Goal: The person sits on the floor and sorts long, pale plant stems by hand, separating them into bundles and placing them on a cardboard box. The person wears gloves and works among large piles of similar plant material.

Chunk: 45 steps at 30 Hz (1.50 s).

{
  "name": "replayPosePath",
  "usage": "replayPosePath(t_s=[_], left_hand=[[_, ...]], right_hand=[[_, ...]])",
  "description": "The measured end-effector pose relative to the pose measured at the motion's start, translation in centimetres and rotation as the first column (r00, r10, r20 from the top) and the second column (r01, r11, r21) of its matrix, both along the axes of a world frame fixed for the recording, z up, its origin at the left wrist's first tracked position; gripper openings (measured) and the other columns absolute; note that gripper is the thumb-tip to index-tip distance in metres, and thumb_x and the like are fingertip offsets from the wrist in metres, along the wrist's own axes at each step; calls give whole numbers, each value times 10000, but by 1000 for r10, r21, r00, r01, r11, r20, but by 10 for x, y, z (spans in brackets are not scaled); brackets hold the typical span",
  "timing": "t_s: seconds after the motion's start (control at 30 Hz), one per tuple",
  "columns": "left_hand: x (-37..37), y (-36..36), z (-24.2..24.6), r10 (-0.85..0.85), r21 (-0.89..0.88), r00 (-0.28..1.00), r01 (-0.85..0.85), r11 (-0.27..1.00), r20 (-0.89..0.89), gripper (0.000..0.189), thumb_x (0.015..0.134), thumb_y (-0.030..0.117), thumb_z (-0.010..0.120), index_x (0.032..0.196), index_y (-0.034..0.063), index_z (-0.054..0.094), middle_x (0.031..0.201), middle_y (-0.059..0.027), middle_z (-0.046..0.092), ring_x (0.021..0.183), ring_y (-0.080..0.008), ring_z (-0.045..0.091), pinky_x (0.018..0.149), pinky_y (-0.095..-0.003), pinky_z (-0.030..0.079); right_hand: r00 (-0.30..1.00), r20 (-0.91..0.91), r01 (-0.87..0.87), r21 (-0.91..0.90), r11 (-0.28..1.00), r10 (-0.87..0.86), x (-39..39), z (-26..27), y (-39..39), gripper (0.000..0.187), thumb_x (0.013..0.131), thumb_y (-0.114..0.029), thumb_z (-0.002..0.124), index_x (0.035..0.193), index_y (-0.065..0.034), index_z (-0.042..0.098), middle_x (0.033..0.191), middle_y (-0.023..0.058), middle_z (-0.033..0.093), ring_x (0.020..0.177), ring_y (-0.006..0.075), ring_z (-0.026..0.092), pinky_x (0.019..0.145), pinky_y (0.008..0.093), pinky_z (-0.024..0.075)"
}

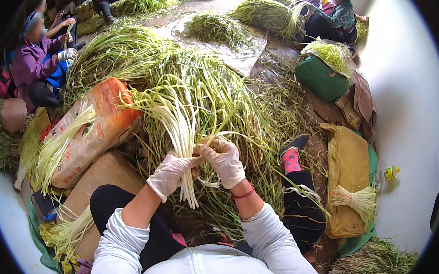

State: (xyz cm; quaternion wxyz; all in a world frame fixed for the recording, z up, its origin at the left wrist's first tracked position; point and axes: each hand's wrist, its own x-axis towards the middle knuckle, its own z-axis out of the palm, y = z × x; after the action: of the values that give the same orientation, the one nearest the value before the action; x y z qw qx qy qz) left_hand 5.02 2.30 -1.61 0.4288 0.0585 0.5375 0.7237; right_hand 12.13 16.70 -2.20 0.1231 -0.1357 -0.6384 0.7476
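Note:
My left hand (172,171), in a thin pale glove, is closed around a bundle of white-stalked blanched garlic greens (182,134). Its white ends stick out below my fist, and the yellow-green leaves fan away from me. Close against it on the right, my gloved right hand (222,159) pinches a single yellowish leafy stalk (226,124) between thumb and fingers. A thin peeled strip (208,183) curls beneath that hand. Beyond both hands spreads a large heap of untrimmed greens (207,87). My fingers partly hide the grip on the stalk.
At left, a printed woven sack (91,140) bears a loose bunch of pale greens (66,142). A yellow sack (347,175) at right carries a tied bunch (355,201). Stalk waste (373,267) lies bottom right. Seated people (39,62) work at left and at the back.

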Motion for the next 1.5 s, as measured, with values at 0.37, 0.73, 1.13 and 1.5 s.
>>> replayPosePath(t_s=[0.37,0.73,1.13,1.5], left_hand=[[-10,-21,0,30,202,979,-72,977,200,221,859,182,650,1031,73,565,856,-34,603,606,-106,549,564,-273,485],[-35,-34,31,89,451,987,-140,882,132,158,909,253,569,939,102,533,772,28,572,577,-61,544,534,-217,490],[-28,-22,30,4,341,992,-46,939,124,185,916,286,556,949,110,510,740,36,524,563,-53,503,552,-237,478],[-16,12,33,122,151,991,-112,982,-58,432,857,238,638,1227,52,516,1038,-68,620,744,-114,607,658,-272,555]], right_hand=[[900,-231,308,-261,915,-369,20,9,25,176,920,-160,549,961,-26,656,875,74,685,768,129,648,728,282,543],[910,150,-366,-145,919,386,104,2,-1,242,936,-101,520,1142,-27,623,711,-87,492,582,9,361,506,158,289],[989,-144,121,899,422,22,109,13,30,647,748,-79,675,1342,-47,420,1263,170,523,1069,351,540,928,396,430],[990,-95,134,394,909,-105,83,-6,-16,197,902,-62,536,1078,-33,617,640,110,594,535,166,598,495,281,480]])
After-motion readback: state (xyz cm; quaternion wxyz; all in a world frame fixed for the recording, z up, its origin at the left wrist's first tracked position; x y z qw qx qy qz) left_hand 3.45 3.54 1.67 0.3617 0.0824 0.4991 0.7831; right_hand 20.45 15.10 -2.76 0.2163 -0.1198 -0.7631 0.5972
